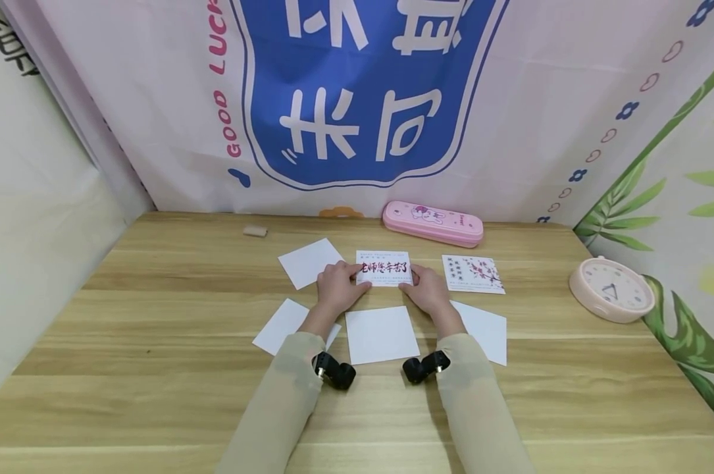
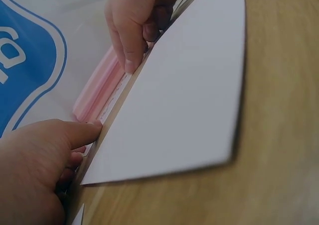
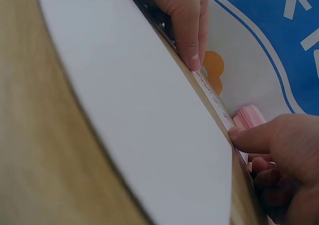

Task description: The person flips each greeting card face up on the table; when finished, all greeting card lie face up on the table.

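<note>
A white card with red brush-style characters is held by its two side edges near the back middle of the table. My left hand grips its left edge, thumb at the lower corner and fingers curled. On the right edge, my right hand has the same hold. The left wrist view shows the thumb of my left hand on the card's edge, and the right wrist view shows that of my right hand. Just in front lies a blank white card. Right of the hands is a card printed with blossoms.
More blank cards lie at the back left, front left and front right, the front ones partly behind my wrists. A pink pencil case stands at the back, a pink round clock at right, a small beige piece back left.
</note>
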{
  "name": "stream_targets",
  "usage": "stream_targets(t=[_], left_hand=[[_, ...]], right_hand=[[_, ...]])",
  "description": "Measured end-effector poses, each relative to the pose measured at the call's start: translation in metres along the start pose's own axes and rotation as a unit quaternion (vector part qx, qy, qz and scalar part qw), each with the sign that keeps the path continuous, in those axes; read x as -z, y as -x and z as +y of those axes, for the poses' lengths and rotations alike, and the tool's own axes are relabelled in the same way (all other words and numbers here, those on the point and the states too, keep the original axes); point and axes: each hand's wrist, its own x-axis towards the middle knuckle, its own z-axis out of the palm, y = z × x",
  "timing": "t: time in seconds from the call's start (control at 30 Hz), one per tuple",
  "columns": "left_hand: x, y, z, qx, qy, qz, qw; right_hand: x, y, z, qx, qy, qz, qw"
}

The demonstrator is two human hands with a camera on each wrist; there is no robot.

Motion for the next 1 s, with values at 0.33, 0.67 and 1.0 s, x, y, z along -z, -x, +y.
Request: stream_targets(t=[0.33, 0.67, 1.0], left_hand=[[0.003, -0.001, -0.003, -0.014, 0.088, 0.035, 0.9954], [0.03, -0.005, -0.002, 0.011, 0.232, 0.017, 0.9724], [0.08, 0.006, -0.041, 0.015, 0.292, 0.06, 0.9543]], right_hand=[[0.006, 0.002, -0.005, 0.013, -0.063, 0.007, 0.9979], [0.026, -0.006, -0.032, 0.057, -0.118, 0.007, 0.9914], [0.035, -0.008, -0.068, 0.114, -0.146, -0.01, 0.9826]])
